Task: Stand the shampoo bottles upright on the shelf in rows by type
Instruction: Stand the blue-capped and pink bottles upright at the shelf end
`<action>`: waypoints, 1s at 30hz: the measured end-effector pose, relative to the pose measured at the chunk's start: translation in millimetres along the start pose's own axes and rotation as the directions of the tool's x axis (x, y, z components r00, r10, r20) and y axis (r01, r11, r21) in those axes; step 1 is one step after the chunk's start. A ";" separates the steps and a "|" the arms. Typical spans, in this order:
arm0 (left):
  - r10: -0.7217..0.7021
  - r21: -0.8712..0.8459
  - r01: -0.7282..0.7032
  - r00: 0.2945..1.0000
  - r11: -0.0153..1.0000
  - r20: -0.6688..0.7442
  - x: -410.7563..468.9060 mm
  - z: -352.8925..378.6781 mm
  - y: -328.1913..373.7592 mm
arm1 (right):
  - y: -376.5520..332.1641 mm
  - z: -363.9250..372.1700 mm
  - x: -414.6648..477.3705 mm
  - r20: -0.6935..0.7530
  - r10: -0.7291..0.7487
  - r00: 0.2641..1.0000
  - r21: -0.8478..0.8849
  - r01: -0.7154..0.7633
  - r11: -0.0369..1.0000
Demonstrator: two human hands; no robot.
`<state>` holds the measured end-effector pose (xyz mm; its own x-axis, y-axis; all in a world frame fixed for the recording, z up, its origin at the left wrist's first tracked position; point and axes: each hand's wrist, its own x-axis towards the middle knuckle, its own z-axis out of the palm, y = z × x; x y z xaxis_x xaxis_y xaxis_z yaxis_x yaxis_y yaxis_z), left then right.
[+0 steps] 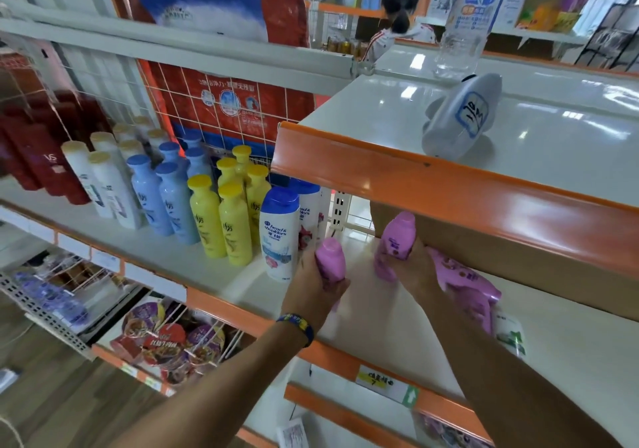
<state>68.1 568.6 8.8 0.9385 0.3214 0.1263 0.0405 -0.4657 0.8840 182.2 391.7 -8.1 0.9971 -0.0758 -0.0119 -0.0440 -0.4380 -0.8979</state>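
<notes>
Both hands are full: the left hand (311, 285) wraps a pink bottle (330, 261) near its base, cap up, and the right hand (413, 267) clasps a second pink bottle (397, 236) the same way. They are held low, likely so each can be set down standing. Both sit low over the shelf (380, 330), just right of the white bottles (279, 233) that end the upright rows of yellow bottles (221, 219) and blue bottles (162, 198). Whether their bases touch the shelf I cannot tell. Spare pink bottles (463, 285) lie flat just right of the right hand — probably next.
</notes>
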 end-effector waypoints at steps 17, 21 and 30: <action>0.119 0.012 -0.119 0.992 0.993 0.047 4.7 -1.2 4.1 | -17.5 46.4 21.6 -0.060 -0.024 0.998 -0.012 0.024 1.000; 0.137 0.027 -0.140 0.988 0.990 0.073 5.4 -3.4 5.2 | -15.7 52.7 41.5 0.061 -0.023 0.998 -0.058 0.026 0.998; 0.153 0.066 -0.158 0.985 0.985 0.080 9.2 -3.3 -0.2 | -19.0 69.1 58.7 0.016 -0.066 0.998 0.052 0.065 0.997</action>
<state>75.6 574.4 11.2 0.9580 0.1796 0.2237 -0.0859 -0.5644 0.8210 245.9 457.5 -22.2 0.9987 -0.0323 0.0406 0.0246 -0.3948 -0.9184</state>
